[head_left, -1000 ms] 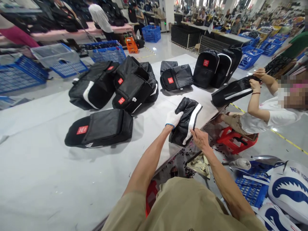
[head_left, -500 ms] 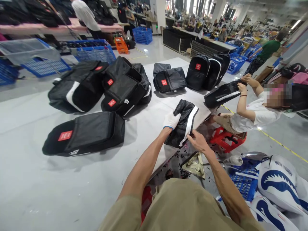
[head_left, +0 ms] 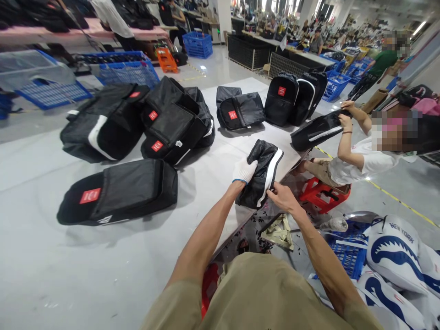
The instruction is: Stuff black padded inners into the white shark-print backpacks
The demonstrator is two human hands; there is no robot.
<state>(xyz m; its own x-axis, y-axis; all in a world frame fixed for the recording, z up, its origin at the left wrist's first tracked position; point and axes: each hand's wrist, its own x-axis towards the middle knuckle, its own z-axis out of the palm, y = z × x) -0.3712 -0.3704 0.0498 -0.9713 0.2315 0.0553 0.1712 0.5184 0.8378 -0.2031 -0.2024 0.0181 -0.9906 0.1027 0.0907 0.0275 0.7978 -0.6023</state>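
Observation:
My left hand [head_left: 244,170], in a white knit glove, grips the left side of a black backpack with a white stripe [head_left: 262,171] held at the edge of the grey table [head_left: 51,275]. My bare right hand [head_left: 282,197] pinches the backpack's lower right edge. A flat black backpack with a red label [head_left: 120,192] lies on the table to my left.
Several black backpacks [head_left: 165,123] are piled further back on the table, two upright [head_left: 295,96]. A seated person [head_left: 360,160] at right holds another black bag [head_left: 318,130]. Red stool [head_left: 323,195], blue crates [head_left: 347,256] and white shark-print bags [head_left: 395,252] sit on the floor at right.
The view has shifted slightly right and closer. My hands keep hold of the striped backpack, which stays at the table edge.

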